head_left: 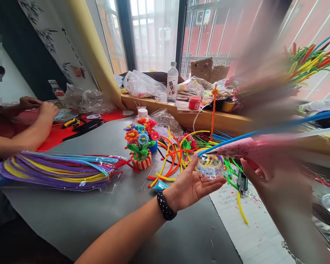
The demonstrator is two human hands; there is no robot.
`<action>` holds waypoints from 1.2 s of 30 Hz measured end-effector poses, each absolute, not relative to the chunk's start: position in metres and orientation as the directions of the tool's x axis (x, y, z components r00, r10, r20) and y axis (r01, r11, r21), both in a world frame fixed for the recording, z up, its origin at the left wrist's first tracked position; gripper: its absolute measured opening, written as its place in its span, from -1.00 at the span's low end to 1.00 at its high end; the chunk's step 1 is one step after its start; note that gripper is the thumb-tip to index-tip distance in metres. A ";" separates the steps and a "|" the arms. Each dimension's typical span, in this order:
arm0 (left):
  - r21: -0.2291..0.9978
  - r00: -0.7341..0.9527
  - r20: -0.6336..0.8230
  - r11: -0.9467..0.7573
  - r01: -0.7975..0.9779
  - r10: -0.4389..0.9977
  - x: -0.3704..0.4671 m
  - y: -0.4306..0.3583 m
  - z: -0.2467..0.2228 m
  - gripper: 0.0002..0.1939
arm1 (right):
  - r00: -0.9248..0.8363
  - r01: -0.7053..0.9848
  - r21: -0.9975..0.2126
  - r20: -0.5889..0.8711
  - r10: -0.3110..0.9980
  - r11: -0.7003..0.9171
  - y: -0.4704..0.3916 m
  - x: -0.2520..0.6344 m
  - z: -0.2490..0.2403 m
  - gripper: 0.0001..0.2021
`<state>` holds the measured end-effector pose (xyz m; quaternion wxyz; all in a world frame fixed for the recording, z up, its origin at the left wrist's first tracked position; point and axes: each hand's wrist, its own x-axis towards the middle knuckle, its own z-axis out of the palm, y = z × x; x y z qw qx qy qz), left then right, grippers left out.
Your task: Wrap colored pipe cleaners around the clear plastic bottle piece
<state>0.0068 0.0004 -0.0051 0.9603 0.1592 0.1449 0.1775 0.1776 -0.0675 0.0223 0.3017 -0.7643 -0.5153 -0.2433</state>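
Note:
My left hand (pixel 192 185), palm up with a dotted black wristband, holds a small clear round jar (pixel 211 167) on its fingers. The thumb is at the tip of a long blue pipe cleaner (pixel 264 131), which runs over the jar rim to the right edge. At the right, my right hand (pixel 284 187) is wrapped round a pink glue gun (pixel 253 146), its nozzle close to the jar and the blue tip. A strongly blurred hand-like shape (pixel 269 91) hangs above the gun; whose it is cannot be told.
A flower pot of pipe cleaners (pixel 141 161) stands behind a packed bundle (pixel 63 170) at left. Loose pipe cleaners (pixel 172 157), a stapler (pixel 242 179) and written paper (pixel 236 216) lie near my hands. A bottle (pixel 172 84) stands on the sill. Another person's hands (pixel 41 108) work at far left.

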 end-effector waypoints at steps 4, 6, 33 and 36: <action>0.348 0.881 -0.243 0.884 -0.311 0.406 0.007 -0.002 -0.002 -0.18 | 0.390 0.917 -0.203 0.639 0.663 -0.344 -0.066 0.175 0.027 -0.26; 0.345 0.873 -0.252 0.882 -0.322 0.417 0.008 -0.002 -0.001 -0.16 | 0.388 0.917 -0.200 0.647 0.657 -0.345 -0.066 0.175 0.026 -0.26; 0.354 0.867 -0.271 0.881 -0.315 0.419 0.008 0.000 -0.002 -0.15 | 0.367 0.923 -0.169 0.656 0.659 -0.345 -0.067 0.175 0.026 -0.52; 0.353 0.873 -0.266 0.884 -0.306 0.408 0.008 0.000 -0.001 -0.17 | 0.369 0.923 -0.167 0.642 0.672 -0.348 -0.067 0.175 0.027 -0.51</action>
